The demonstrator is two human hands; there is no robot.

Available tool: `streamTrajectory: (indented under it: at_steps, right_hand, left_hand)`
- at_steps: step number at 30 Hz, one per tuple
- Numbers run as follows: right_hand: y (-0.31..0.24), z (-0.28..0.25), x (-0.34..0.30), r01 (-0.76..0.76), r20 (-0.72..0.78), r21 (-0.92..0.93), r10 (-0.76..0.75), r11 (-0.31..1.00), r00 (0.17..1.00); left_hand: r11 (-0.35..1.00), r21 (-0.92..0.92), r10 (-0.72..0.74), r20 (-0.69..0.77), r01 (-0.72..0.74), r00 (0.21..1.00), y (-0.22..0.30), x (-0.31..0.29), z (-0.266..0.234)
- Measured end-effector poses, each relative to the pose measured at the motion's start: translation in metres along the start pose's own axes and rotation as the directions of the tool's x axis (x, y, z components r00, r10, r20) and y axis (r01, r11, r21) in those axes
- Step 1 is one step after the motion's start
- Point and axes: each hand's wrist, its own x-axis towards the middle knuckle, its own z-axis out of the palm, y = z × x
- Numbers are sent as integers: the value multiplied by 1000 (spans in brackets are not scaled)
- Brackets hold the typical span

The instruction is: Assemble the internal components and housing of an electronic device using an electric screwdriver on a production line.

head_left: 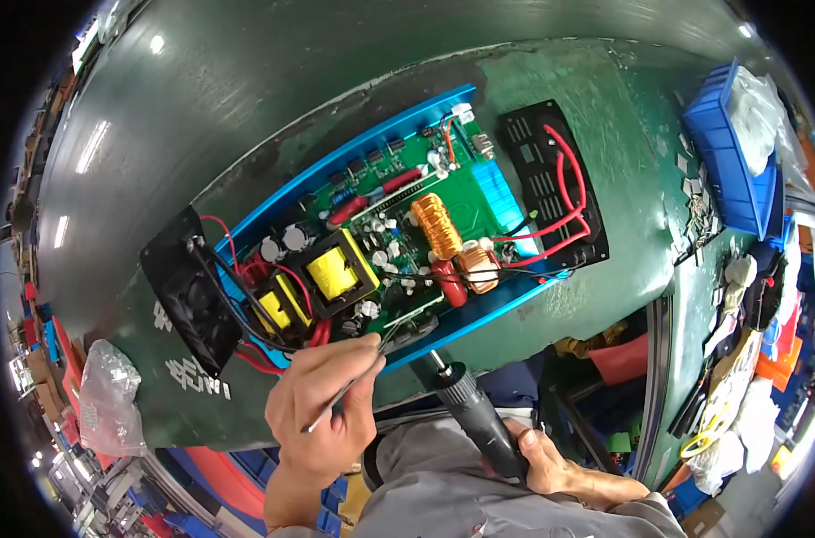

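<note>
My left hand (316, 394) is closed on thin metal tweezers (329, 405), whose tips reach the near wall of a blue metal housing (506, 311). Wrapped around the black body of an electric screwdriver (479, 417) is my right hand (549, 464). The screwdriver's bit points up at the housing's near edge; whether it touches cannot be made out. Inside the open housing lies a green circuit board (452, 188) with yellow transformers (333, 273) and a copper-wound coil (436, 226). A black fan panel (188, 296) leans at its left end.
A slotted black end panel (520, 143) with red cables (576, 170) lies right of the housing. Small pale pieces (197, 378) are scattered near the fan panel. Farther right stand a blue bin (726, 152) and loose metal parts (697, 211). A clear plastic bag (110, 399) hangs at the left edge.
</note>
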Motion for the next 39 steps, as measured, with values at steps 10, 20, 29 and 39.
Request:
streamTrajectory:
  at_steps: [10,20,29,39]
  right_hand:
    - [-17,0,-6,-148,99,157,133,976,986]
    - [-5,2,-4,-85,-2,119,86,989,996]
    - [-5,-3,-3,-11,54,114,5,993,999]
    - [-8,-2,-4,-118,98,251,96,961,991]
  left_hand:
    - [997,-68,-39,22,40,999,-3,-1,-3]
    - [998,15,-54,90,53,995,4,2,-6]
    - [998,45,35,70,-38,997,0,5,-5]
    - [998,52,32,50,-35,998,1,5,-7]
